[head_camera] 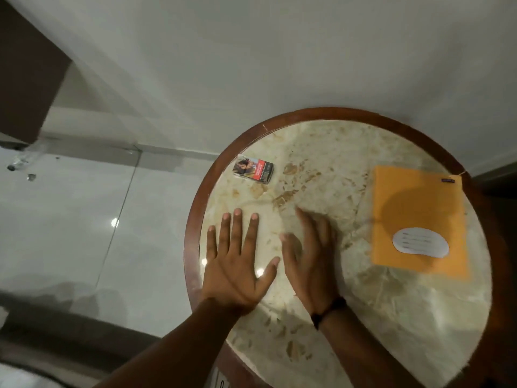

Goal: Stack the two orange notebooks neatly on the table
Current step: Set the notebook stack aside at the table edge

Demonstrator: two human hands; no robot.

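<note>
Now | marble table by wall | left hand, right hand grips released

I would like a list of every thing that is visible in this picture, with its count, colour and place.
round table: one, beige marble top with a brown wooden rim, right half of the view.
orange notebook: one visible, or a stack seen as one, I cannot tell; orange with a white oval label; right side of the table.
small box: one, red and dark with a printed picture, far left part of the table.
floor: glossy pale tiles, left of the table.
wall: white, behind the table.
wristband: one, dark, on the right wrist.
left hand: open, fingers spread, over the near left of the table.
right hand: open, blurred, beside the left hand.
</note>
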